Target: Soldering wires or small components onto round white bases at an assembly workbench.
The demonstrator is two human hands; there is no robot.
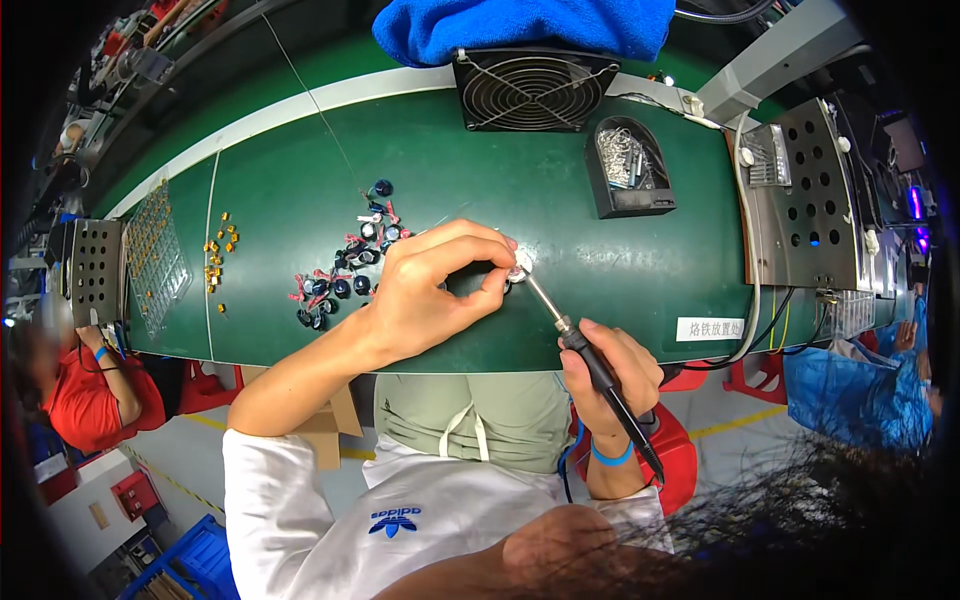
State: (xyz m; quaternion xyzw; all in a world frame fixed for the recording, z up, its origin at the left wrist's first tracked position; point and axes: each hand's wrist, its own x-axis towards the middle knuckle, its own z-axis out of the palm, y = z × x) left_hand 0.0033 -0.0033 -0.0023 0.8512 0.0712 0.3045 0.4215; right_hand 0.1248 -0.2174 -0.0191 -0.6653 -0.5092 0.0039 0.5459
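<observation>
The left hand (pixel 425 295) pinches a small part (pixel 517 266). The right hand (pixel 610 385) grips the soldering iron (pixel 590 365), whose tip should touch the part gently.

There's a white rectangular label (pixel 709 328) with dark characters, stuck flat at the green table's (pixel 560 200) near edge, right of the right grip (pixel 610 385). A brown cardboard box (pixel 325 430) sits under the left forearm.

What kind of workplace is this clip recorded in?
Probably an electronics assembly line: a soldering iron in the right hand, small coil parts scattered on a green bench, and a fume fan behind.
</observation>
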